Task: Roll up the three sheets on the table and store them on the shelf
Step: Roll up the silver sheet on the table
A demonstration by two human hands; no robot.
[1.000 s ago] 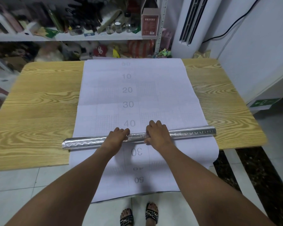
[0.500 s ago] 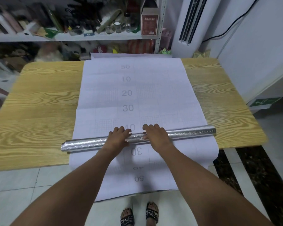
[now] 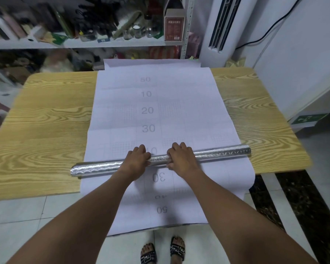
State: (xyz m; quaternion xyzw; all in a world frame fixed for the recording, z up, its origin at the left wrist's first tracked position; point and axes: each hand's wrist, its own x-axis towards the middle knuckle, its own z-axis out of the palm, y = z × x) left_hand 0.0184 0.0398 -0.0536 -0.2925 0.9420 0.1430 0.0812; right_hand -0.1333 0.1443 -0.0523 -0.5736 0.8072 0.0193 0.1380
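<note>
black patterned sandals [image 3: 148,257] are standing on pale floor tiles at the near edge of a wood-grain table [image 3: 46,121]. a person is leaning over it with both bare arms reaching forward. a white gridded sheet [image 3: 156,115], printed with grey numbers down its middle, is lying lengthwise across the tabletop, and its near end is hanging over the edge towards the person's feet. across this sheet, close to the near edge, a silver roll [image 3: 217,154] of embossed, foil-like material is lying crosswise, sticking out past the sheet on both sides. the left hand [image 3: 136,161] and the right hand [image 3: 181,159] are sitting side by side on the middle of the roll, with fingers curling over its top and gripping it. holding it at the centre looks meant for keeping the tube tight and straight while winding. it is impossible to tell whether the roll is one end of the white sheet or a separate sheet. at the far edge another white sheet end [image 3: 151,62] is poking out beyond the table. behind it a cluttered white shelf [image 3: 84,43], the likely storage spot, is running along the wall beside a tall white air conditioner [image 3: 215,25].
</note>
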